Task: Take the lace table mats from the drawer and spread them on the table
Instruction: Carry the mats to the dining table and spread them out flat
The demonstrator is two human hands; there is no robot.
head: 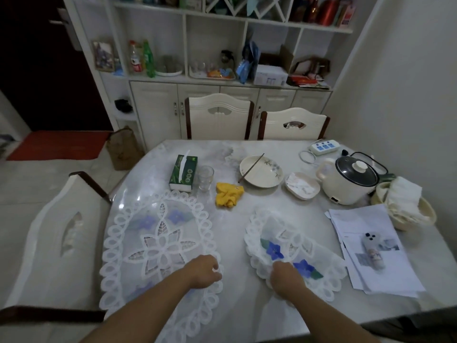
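Observation:
One oval white lace mat [158,243] with blue flowers lies spread flat on the left part of the marble table [247,209]. My left hand [205,271] rests on its right edge, fingers curled around the scalloped border. A second lace mat [289,241] lies to the right, still folded and rumpled, blue flowers showing. My right hand [286,277] grips its near left edge.
Beyond the mats stand a green tissue box [183,173], a glass [205,178], a yellow cloth [228,194], a bowl with chopsticks [261,170], a small dish [302,185] and an electric pot [348,179]. Papers [371,248] lie right. Chairs surround the table.

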